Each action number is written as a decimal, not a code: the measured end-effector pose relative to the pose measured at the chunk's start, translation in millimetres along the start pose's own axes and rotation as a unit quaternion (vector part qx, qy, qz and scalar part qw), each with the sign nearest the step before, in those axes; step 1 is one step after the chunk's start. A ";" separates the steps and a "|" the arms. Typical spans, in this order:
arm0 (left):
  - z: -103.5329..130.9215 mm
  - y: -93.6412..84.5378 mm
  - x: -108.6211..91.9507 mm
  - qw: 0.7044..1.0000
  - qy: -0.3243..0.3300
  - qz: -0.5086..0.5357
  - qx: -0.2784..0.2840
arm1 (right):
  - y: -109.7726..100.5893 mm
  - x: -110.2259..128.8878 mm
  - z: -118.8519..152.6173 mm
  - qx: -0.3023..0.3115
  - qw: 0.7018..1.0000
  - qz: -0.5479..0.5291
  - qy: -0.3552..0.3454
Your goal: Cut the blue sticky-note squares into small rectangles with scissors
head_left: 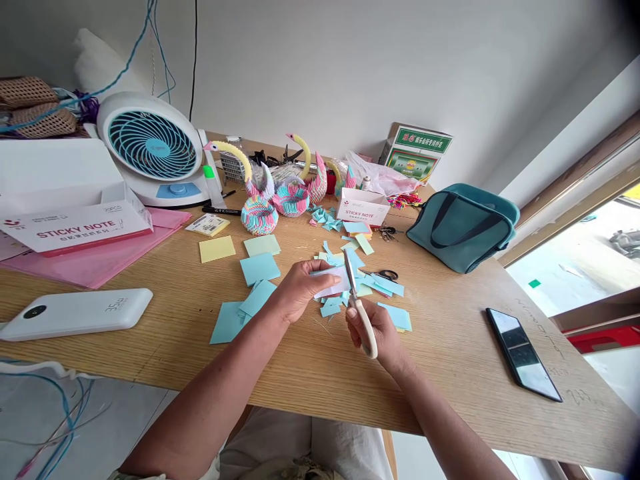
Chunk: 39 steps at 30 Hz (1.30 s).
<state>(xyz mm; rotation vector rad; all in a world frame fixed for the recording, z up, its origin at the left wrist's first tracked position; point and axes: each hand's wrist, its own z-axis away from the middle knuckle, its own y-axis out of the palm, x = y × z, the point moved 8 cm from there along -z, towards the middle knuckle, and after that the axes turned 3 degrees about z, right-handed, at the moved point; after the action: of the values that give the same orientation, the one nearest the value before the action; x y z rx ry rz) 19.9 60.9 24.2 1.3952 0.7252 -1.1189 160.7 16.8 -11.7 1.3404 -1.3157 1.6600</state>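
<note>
My left hand [301, 288] pinches a pale lilac paper [338, 283] over the middle of the wooden table. My right hand [376, 328] is closed on white-handled scissors [369, 328], whose blades point up and away, right at the paper's right edge. Cut blue and green paper pieces [330, 307] lie under and behind the paper. To the left of my left hand are several blue sheets [260, 269], a green sheet [262, 245] and a yellow sheet [217, 249].
Folded paper swans [260, 215] stand at the back beside a sticky note box [363, 207]. A white fan [153, 150], a larger box [80, 223] and a power bank [77, 313] are left. On the right are a teal bag [463, 227] and a phone [523, 353].
</note>
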 end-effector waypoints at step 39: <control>6.1 37.3 53.6 0.982 -0.026 0.189 -0.012 | -42.5 9.6 0.8 -0.288 0.946 -0.148 -0.032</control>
<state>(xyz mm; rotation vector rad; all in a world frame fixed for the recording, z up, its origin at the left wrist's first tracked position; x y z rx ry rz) 71.6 39.6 -10.2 1.4055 0.4110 -0.8398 196.4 28.0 10.5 1.1626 -1.4086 0.9321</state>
